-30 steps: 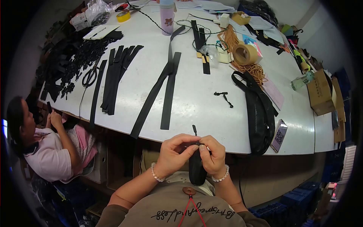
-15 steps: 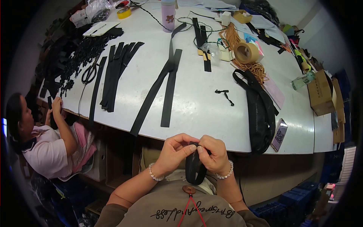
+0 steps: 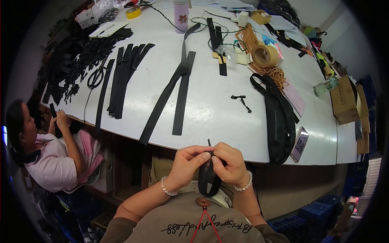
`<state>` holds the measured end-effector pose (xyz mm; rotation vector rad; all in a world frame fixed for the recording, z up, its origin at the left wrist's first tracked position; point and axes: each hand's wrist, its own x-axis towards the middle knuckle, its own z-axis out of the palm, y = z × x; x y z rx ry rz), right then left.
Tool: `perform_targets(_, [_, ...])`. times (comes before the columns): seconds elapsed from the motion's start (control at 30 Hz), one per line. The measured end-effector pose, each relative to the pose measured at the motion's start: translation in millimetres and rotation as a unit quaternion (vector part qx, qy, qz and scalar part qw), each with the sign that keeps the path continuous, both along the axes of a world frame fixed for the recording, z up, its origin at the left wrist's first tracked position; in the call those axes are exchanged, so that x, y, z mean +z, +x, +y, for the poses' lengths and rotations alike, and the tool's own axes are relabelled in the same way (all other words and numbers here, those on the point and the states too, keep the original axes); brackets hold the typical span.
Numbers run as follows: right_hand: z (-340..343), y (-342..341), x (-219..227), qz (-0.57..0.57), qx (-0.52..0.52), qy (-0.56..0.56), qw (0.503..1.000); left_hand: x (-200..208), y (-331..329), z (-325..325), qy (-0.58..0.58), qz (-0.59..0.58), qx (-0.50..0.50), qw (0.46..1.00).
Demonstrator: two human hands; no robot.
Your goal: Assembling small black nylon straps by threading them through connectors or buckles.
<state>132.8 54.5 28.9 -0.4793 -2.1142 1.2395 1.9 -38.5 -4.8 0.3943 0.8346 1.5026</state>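
Note:
My left hand (image 3: 190, 162) and my right hand (image 3: 230, 164) meet in front of my body, just off the table's near edge. Both pinch the ends of a black zipper strip (image 3: 203, 187), which hangs below them in a loop. A thin dark end (image 3: 209, 142) pokes up between the fingertips; the exact spot of the pinch is hidden by thumbs and fingers. Beyond my hands, two long black strips (image 3: 178, 105) lie crossed on the table. Two small black corded pulls (image 3: 243, 103) rest to their right.
A black bag (image 3: 279, 125) and a phone (image 3: 300, 143) lie at the right edge. At the left are more black strips (image 3: 121, 85), scissors (image 3: 96, 77) and a dark pile of pulls (image 3: 85, 60). Tape (image 3: 265, 56) and a tumbler (image 3: 181, 18) stand farther back. A co-worker (image 3: 52, 150) sits left.
A thin dark end now sticks up above my fingertips. My hands stay nearly in place, still pinching the looped strip. The co-worker's hands have shifted slightly.

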Motion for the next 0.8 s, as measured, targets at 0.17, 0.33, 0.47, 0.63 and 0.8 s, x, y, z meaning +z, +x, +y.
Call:
perform_targets(0.17, [3.9, -0.5, -3.5, -0.062, -0.003, 0.083, 0.995, -5.3, 4.7, 3.0, -0.025, 0.028, 0.031, 0.999])
perform_targets(0.33, [6.3, 1.9, -3.8, -0.048, 0.016, 0.028, 0.998, -8.1, 7.2, 1.6, -0.025, -0.039, 0.040, 0.998])
perform_targets(0.47, [-3.4, 1.1, -7.0, 0.018, -0.015, 0.065, 0.998, -4.3, 0.5, 2.6, 0.061, 0.154, 0.078, 0.983])
perform_targets(0.63, [-11.5, 1.8, -20.1, 0.085, -0.080, 0.166, 0.979, 1.4, -7.3, 3.6, 0.156, 0.239, 0.071, 0.956])
perform_targets(0.8, [-9.4, -0.3, -20.8, 0.090, -0.072, 0.191, 0.975, 2.8, -10.0, 2.8, 0.178, 0.264, 0.077, 0.945])
